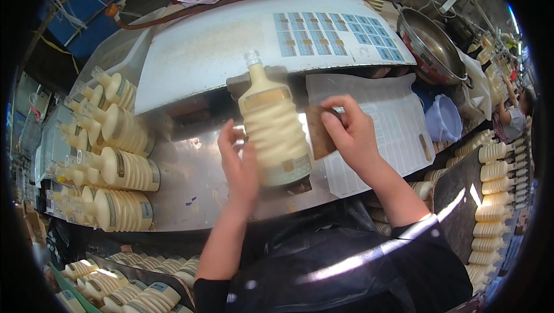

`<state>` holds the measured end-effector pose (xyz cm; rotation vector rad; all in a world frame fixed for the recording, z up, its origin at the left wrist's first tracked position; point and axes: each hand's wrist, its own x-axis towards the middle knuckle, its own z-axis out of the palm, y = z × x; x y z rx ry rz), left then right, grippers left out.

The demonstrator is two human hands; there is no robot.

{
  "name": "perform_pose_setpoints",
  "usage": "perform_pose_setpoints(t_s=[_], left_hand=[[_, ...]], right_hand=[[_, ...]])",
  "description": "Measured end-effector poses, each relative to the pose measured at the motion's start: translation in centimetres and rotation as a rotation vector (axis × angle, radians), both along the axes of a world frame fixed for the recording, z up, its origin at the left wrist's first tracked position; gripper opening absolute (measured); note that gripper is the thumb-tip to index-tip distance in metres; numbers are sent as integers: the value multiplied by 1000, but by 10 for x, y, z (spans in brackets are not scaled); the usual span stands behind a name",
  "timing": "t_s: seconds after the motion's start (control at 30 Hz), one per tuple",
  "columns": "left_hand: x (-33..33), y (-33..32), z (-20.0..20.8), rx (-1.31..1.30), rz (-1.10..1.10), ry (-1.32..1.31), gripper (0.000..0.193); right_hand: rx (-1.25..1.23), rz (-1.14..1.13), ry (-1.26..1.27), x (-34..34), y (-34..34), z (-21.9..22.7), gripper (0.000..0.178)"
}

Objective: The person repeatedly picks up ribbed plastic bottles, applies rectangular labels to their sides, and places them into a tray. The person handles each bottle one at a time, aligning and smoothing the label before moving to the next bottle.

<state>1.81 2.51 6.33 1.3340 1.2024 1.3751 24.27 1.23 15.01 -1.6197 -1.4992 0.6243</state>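
A cream ribbed bottle with a clear cap lies on the metal worktop in front of me, neck pointing away. My left hand rests against its lower left side, blurred by motion. My right hand pinches a brown rectangular label just to the right of the bottle's body.
Several cream bottles lie stacked at the left, more in a crate below and in rows at the right. Label sheets lie right of the bottle, blue ones on the white board. A metal bowl and another person are at the far right.
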Motion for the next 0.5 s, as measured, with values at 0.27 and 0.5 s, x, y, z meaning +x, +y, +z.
perform_pose_setpoints(t_s=[0.27, 0.5], left_hand=[[17, 73, 17, -249, -162, -288, 36], [7, 71, 27, -352, -216, -541, 34]], right_hand=[[6, 114, -2, -19, 65, -20, 23], [192, 76, 79, -1, 61, -30, 18]])
